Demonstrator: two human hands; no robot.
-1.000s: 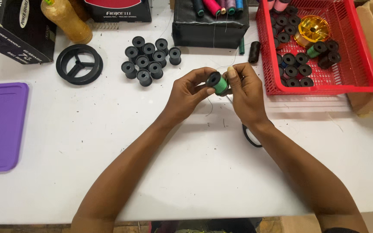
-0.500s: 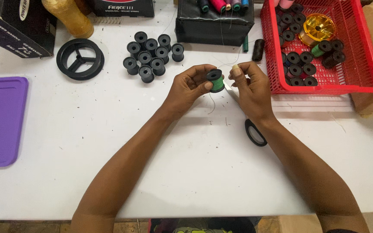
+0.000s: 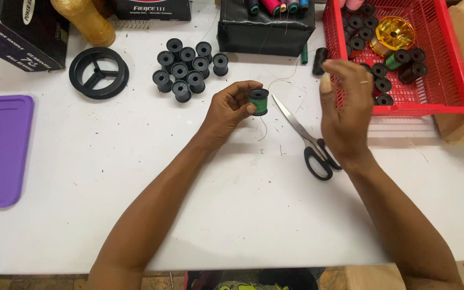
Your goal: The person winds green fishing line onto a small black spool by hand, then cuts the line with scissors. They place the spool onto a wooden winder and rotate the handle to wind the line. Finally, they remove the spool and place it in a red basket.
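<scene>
Bobbin: a small black spool point(image 3: 259, 102) wound with green thread, held above the white desk point(image 3: 232, 204), near the middle of the view.
Left hand: the left hand point(image 3: 233, 106) pinches the spool, thumb on the near face and fingers curled round the back.
Right hand: the right hand point(image 3: 345, 102) is raised over the desk beside the red basket point(image 3: 457, 102), fingers loosely bunched; a fine thread seems to run from the spool toward it, but whether the fingertips grip it I cannot tell.
Weight: likely very light, a plastic core with thin thread.
Stiffness: the spool looks rigid; the thread is limp and would tangle or slip off easily.
Where to hold: by the two flat end rims, so the wound thread is not crushed or smeared loose.
Slip: the smooth rims could roll between the fingers, so a firm pinch seems wise.
Nearby: scissors point(image 3: 310, 140) lie just right of the spool; a cluster of empty black spools point(image 3: 186, 69) sits behind it.
</scene>
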